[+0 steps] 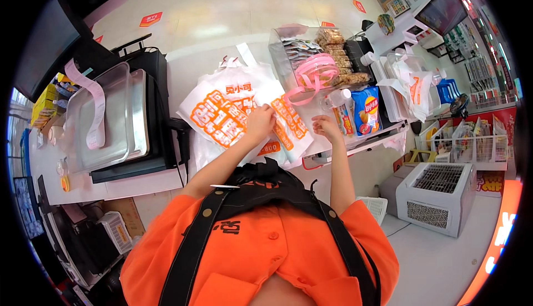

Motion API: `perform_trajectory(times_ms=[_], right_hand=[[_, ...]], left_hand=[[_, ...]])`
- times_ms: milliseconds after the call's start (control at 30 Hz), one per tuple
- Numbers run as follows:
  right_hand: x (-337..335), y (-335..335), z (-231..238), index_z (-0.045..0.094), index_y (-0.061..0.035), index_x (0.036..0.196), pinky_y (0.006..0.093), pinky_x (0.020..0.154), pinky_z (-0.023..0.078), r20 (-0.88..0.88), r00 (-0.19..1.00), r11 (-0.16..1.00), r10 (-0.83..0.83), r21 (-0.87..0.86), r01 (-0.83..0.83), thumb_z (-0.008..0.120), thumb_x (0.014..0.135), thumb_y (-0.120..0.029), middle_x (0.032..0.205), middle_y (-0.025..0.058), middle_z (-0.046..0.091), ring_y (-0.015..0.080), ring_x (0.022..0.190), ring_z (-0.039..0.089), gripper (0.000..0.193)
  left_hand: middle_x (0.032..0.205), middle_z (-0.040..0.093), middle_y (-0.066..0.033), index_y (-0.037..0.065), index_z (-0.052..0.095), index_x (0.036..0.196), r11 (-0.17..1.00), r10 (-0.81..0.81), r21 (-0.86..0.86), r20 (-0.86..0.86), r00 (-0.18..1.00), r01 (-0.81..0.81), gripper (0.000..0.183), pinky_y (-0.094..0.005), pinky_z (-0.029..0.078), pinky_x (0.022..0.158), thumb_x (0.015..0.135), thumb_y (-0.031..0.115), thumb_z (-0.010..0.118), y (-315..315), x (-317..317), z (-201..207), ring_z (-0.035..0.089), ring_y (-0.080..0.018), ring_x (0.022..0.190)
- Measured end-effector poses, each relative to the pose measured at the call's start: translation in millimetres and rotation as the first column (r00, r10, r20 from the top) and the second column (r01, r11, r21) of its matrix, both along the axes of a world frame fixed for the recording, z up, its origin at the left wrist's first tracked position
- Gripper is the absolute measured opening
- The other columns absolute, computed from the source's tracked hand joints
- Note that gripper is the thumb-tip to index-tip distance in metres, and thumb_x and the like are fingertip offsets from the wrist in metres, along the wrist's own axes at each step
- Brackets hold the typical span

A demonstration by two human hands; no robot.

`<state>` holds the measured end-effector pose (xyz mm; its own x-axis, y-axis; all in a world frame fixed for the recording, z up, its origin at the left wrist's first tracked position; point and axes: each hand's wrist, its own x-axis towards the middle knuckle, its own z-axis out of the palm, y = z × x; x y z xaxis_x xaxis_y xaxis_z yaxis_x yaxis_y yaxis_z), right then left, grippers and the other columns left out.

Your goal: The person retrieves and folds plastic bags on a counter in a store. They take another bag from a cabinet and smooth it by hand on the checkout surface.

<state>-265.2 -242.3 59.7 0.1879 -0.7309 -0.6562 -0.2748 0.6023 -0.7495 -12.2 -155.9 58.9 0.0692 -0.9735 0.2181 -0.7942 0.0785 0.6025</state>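
Note:
White bags printed in orange lie spread on the counter in front of me. My left hand rests on them with its fingers curled in at the edge of a narrow white bag. A wider white bag lies to its left, partly under my wrist. My right hand hovers just right of the narrow bag, apart from it, with fingers loosely bent, spread and holding nothing. Close beyond that hand stand a clear bottle with a white cap and a blue snack bag.
A clear box of packaged snacks stands at the back, with pink ribbon over its front. Metal trays and a curling paper strip sit on the left, beside a dark monitor. A grey appliance is at lower right.

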Motion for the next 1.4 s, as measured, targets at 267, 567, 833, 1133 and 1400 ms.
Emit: perform_trajectory(times_ms=[267, 567, 833, 1133, 1400], right_hand=[[3.1, 7.2, -44.3, 0.057, -0.0027, 0.107, 0.036, 0.076, 0.047, -0.405, 0.905, 0.645, -0.131, -0.728, -0.233, 0.059, 0.082, -0.02, 0.106, 0.0134, 0.057, 0.0253, 0.083, 0.059, 0.03], [91.0, 111.4, -9.5, 0.024, -0.0152, 0.14, 0.0574, 0.102, 0.023, -0.672, 0.74, 0.545, 0.017, -0.614, -0.571, 0.078, 0.06, -0.037, 0.137, 0.0261, 0.029, 0.0448, 0.127, 0.027, 0.1], [81.4, 87.1, -17.8, 0.031, -0.0107, 0.138, 0.0459, 0.094, 0.04, -0.768, 0.64, 0.528, 0.02, -0.535, -0.659, 0.06, 0.071, -0.009, 0.128, 0.0259, 0.045, 0.0407, 0.116, 0.046, 0.073], [49.0, 67.2, 20.4, 0.06, -0.0181, 0.115, 0.0416, 0.07, 0.049, -0.669, 0.735, 0.508, 0.109, -0.598, -0.62, 0.06, 0.073, -0.012, 0.089, 0.0159, 0.065, 0.0324, 0.079, 0.063, 0.043], [18.3, 42.8, 15.9, 0.062, -0.0139, 0.112, 0.0386, 0.073, 0.048, -0.657, 0.741, 0.558, 0.14, -0.566, -0.607, 0.067, 0.074, -0.028, 0.09, 0.0179, 0.065, 0.034, 0.085, 0.062, 0.041]], left_hand=[[0.089, 0.058, -0.0089, 0.002, 0.059, 0.083, 0.999, -0.038, 0.022, 0.33, 0.943, 0.032, 0.016, -0.0375, 0.048, 0.067, 0.07, 0.012, 0.061, -4.6, -26.1, -7.1, 0.058, -0.0256, 0.084], [0.057, 0.054, -0.0054, 0.001, 0.061, 0.067, 0.778, 0.273, 0.619, -0.483, 0.832, 0.104, 0.034, -0.0308, 0.044, 0.053, 0.079, 0.032, 0.054, -36.1, 7.7, -10.0, 0.054, -0.0134, 0.055], [0.062, 0.062, -0.0106, 0.001, 0.066, 0.072, 0.911, 0.346, 0.392, -0.552, 0.758, -0.13, 0.04, -0.0342, 0.046, 0.057, 0.076, 0.039, 0.054, -52.1, 53.0, -8.3, 0.06, -0.0207, 0.06], [0.072, 0.062, -0.0216, -0.002, 0.064, 0.073, 0.841, 0.525, 0.36, -0.363, 0.77, -0.404, 0.053, -0.0449, 0.045, 0.068, 0.087, 0.043, 0.042, -55.4, 91.5, -16.4, 0.061, -0.0375, 0.073], [0.057, 0.044, 0.0034, 0.004, 0.062, 0.073, 0.953, 0.303, 0.206, -0.688, 0.66, -0.223, 0.036, -0.0241, 0.031, 0.051, 0.091, 0.033, 0.052, 6.3, 153.1, 104.4, 0.038, -0.0049, 0.056]])
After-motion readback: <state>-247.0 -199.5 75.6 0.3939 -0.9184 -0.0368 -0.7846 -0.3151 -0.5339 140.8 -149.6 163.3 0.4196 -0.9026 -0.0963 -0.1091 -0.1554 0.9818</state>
